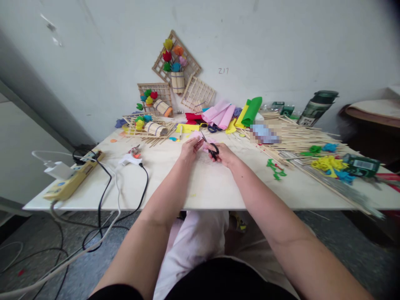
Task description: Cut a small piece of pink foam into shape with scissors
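Seen from the head camera, looking down and forward, a person sits at a pale, white-topped work table (206, 187) pushed against a grey-white wall, both bare forearms stretched out over it. The right hand (223, 155) grips a pair of black-handled scissors (211, 148), fingers through the loops, blades pointing up and to the left. The left hand (189, 148) pinches a small piece of pale pink paper (197, 136) between thumb and fingers, just beside the blades; whether the blades are touching the paper cannot be told. Both hands hover just above the tabletop, near its middle. Behind them lie folded sheets of pink, yellow, red and green paper (233, 113). To the right spreads a loose heap of thin wooden sticks (300, 135), with small green, yellow and blue paper scraps (325, 162) among them. To the left rest a white hot-glue gun (129, 158) and a yellow power strip (73, 179) with cables trailing off the table's edge. Against the wall lean square wooden lattice frames (176, 62) decorated with colourful paper flowers. A dark green bottle (317, 107) stands at the far right.
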`<state>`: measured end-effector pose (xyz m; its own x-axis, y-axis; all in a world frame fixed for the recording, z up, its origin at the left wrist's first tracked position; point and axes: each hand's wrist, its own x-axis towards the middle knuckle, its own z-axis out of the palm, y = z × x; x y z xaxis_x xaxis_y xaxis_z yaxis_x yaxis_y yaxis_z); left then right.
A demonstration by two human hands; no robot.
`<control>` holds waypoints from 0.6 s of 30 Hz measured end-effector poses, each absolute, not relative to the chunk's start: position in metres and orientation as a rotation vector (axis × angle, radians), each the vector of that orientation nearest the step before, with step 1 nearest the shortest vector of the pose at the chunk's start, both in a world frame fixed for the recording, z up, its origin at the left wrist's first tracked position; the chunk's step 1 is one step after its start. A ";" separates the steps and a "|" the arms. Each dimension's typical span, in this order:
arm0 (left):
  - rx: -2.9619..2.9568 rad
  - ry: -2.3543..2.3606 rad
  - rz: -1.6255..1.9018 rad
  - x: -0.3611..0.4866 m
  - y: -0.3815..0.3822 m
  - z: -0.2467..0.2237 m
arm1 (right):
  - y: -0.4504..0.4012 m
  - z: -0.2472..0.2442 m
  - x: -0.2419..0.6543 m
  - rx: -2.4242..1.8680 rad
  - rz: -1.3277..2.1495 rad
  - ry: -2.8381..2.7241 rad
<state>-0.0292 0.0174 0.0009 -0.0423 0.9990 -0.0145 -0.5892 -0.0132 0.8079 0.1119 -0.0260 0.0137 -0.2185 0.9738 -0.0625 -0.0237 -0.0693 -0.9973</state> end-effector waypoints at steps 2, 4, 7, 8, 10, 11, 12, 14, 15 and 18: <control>0.699 0.749 1.477 -0.029 0.019 -0.001 | -0.027 0.014 0.110 -1.125 1.443 -1.293; 0.683 0.746 1.478 -0.028 0.021 -0.002 | -0.028 0.014 0.109 -1.122 1.446 -1.279; 0.668 0.735 1.478 -0.027 0.023 -0.005 | -0.028 0.013 0.107 -1.108 1.440 -1.267; 0.664 0.732 1.480 -0.027 0.024 -0.006 | -0.028 0.013 0.107 -1.104 1.437 -1.264; 0.661 0.734 1.485 -0.026 0.024 -0.007 | -0.028 0.012 0.106 -1.101 1.433 -1.259; 0.662 0.741 1.486 -0.026 0.024 -0.008 | -0.028 0.012 0.105 -1.101 1.433 -1.259; 0.664 0.749 1.487 -0.025 0.025 -0.008 | -0.028 0.012 0.105 -1.102 1.435 -1.259; 0.664 0.758 1.487 -0.025 0.025 -0.009 | -0.028 0.011 0.104 -1.105 1.437 -1.257; 0.659 0.759 1.488 -0.024 0.024 -0.008 | -0.028 0.011 0.103 -1.107 1.437 -1.254; 0.628 0.748 1.493 -0.023 0.024 -0.008 | -0.028 0.011 0.102 -1.113 1.440 -1.234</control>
<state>-0.0229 0.0235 -0.0076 -0.0619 0.9967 -0.0530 -0.6388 0.0012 0.7693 0.1024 -0.0283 0.0109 -0.1810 0.9808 -0.0725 -0.0790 -0.0880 -0.9930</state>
